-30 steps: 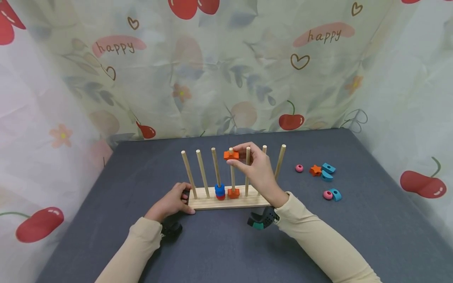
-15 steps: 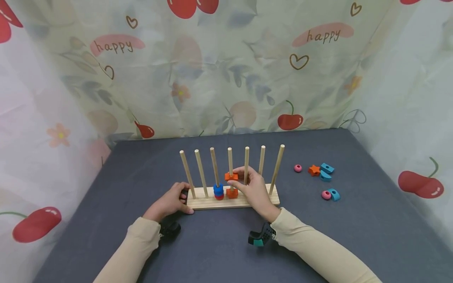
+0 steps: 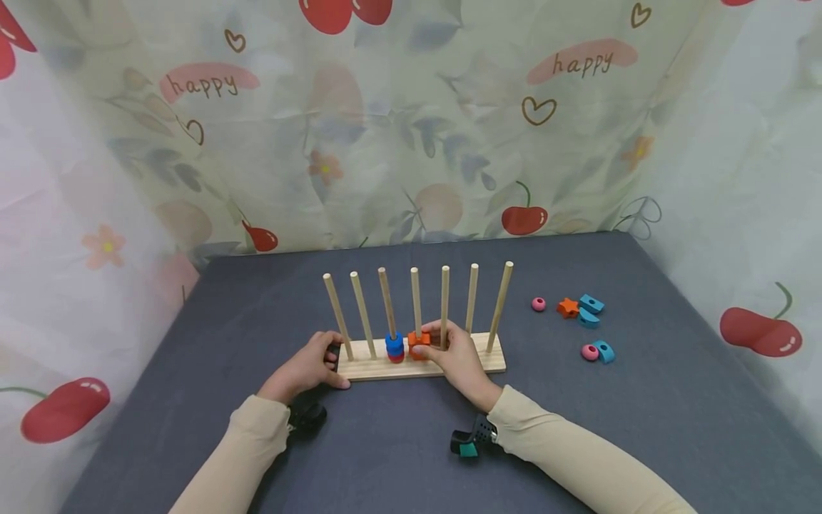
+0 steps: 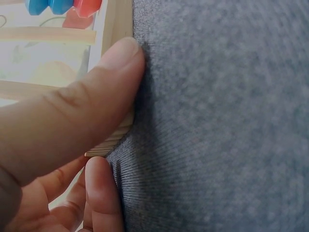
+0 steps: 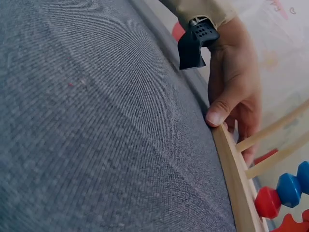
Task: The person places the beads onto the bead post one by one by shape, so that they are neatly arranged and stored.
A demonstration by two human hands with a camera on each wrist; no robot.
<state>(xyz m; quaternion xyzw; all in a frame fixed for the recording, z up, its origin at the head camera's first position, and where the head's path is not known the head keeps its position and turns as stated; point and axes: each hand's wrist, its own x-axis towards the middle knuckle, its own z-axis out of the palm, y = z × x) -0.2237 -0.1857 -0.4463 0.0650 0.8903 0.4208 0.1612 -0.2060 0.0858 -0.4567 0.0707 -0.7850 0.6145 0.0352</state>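
A wooden peg board point(image 3: 380, 369) with several upright pegs stands on the table. My left hand point(image 3: 303, 370) grips its left end, thumb along the front edge; the left wrist view shows the thumb point(image 4: 91, 96) close up on the base. At the fourth peg from the left, my right hand point(image 3: 464, 363) pinches an orange star bead point(image 3: 419, 338) low on the peg, at another orange star bead beneath it. On the third peg, blue beads point(image 3: 394, 344) sit over a red bead point(image 3: 396, 358). A red bead point(image 5: 268, 202) also appears in the right wrist view.
To the right lie a pink bead point(image 3: 538, 305), an orange star bead point(image 3: 568, 308), blue pieces point(image 3: 591, 304), another pink bead point(image 3: 589, 352) and a blue arched piece point(image 3: 605, 351). A patterned cloth point(image 3: 385, 143) hangs behind the table.
My right hand has slid the orange star bead down the fourth peg, from near its top to the star bead at the bottom. My left hand has kept its hold on the board.
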